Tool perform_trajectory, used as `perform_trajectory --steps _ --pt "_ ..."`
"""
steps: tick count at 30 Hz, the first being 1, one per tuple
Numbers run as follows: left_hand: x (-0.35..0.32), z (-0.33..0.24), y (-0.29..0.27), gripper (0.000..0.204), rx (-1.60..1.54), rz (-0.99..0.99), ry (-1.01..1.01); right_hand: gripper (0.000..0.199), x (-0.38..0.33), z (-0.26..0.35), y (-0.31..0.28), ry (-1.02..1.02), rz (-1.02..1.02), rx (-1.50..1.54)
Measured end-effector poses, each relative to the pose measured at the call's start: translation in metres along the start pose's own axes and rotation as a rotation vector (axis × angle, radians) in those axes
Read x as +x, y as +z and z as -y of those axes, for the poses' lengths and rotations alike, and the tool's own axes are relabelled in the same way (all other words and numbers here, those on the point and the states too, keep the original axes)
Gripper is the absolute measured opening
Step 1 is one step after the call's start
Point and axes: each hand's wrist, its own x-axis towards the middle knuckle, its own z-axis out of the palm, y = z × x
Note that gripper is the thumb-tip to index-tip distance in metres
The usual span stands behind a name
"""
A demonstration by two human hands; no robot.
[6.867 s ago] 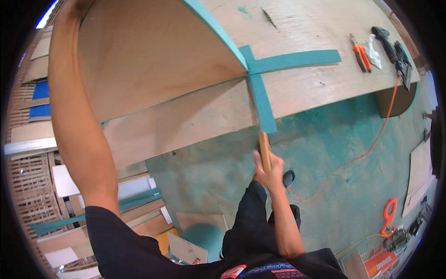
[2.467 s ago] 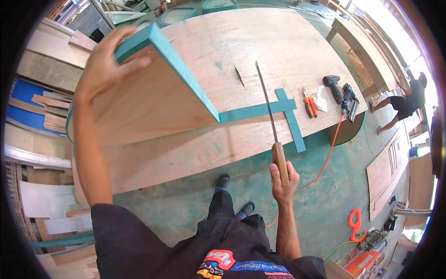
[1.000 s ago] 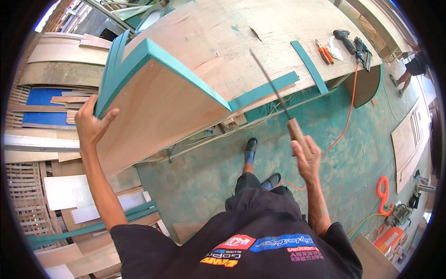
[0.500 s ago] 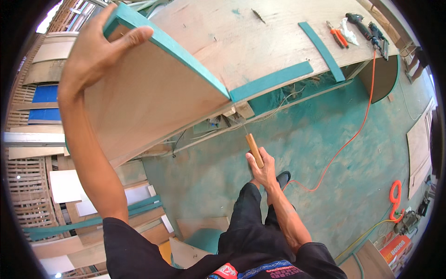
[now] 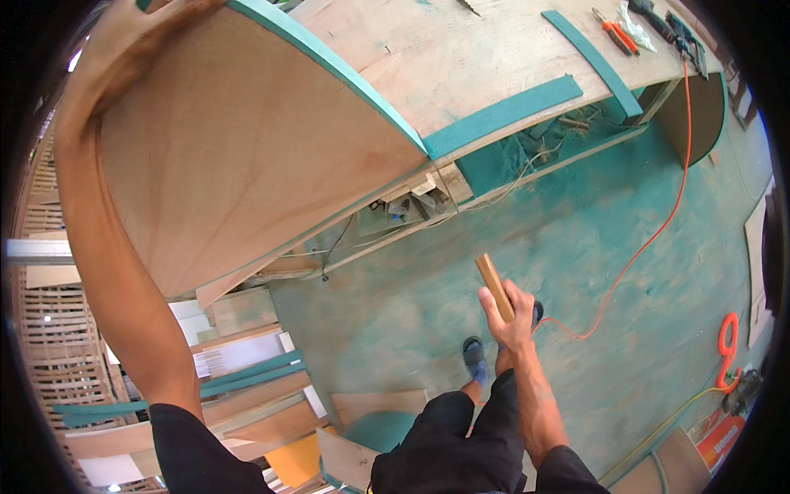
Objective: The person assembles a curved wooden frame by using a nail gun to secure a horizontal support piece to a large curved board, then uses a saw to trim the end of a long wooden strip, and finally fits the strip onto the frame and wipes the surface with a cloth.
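Soft, fairly even light falls brightest on the pale plywood tabletop (image 5: 485,53), leaving the broad brown wooden panel (image 5: 255,140) duller and the cluttered open shelf (image 5: 407,206) underneath in shade. Small white glints pierce the slatted bamboo screen (image 5: 49,350) at left. Fisheye curvature bows straight edges, black vignetting swallows the corners, and the thin blade beyond the tan wooden handle (image 5: 494,288) looks faint.

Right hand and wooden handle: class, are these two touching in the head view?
Touching. The head view shows the right hand closed around the wooden handle, whose upper end sticks out past the grip.
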Motion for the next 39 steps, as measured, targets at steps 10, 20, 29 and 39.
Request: perform_trajectory --steps 10,20,29,39 --pt "0.008 -0.001 -0.012 0.081 0.067 0.012 -0.023 0.034 0.004 0.004 0.023 -0.008 -0.059 0.086" --pt "0.010 -0.008 0.004 0.084 0.047 -0.010 -0.069 0.031 0.035 0.012 0.047 0.052 -0.087 0.110" --pt "0.022 0.020 0.002 0.094 0.148 -0.020 -0.082 0.018 0.073 0.001 0.057 0.060 -0.059 0.053" --pt "0.014 0.005 0.008 0.091 0.142 -0.076 -0.025 0.019 0.075 0.002 0.064 -0.010 -0.109 0.075"
